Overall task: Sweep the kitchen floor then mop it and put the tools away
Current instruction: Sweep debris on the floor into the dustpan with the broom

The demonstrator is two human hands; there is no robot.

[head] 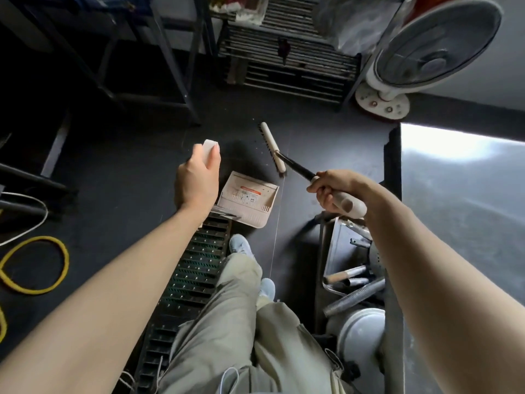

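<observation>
My left hand (197,180) grips the white top of the dustpan's long handle (209,147). The beige dustpan (247,201) stands below it on the dark floor, its mouth toward the broom. My right hand (333,193) grips the beige grip of the broom handle (350,206), whose black shaft runs up-left to the broom head (272,147). The cream broom head with dark bristles rests on the floor just beyond the dustpan. Small pale specks lie on the floor around the broom head.
A floor drain grate (193,268) runs under my left arm, beside my feet. A white fan (426,58) and a slatted rack (287,55) stand ahead. A steel counter (466,194) is on the right, pots and pipes beneath. A yellow hose (34,265) lies left.
</observation>
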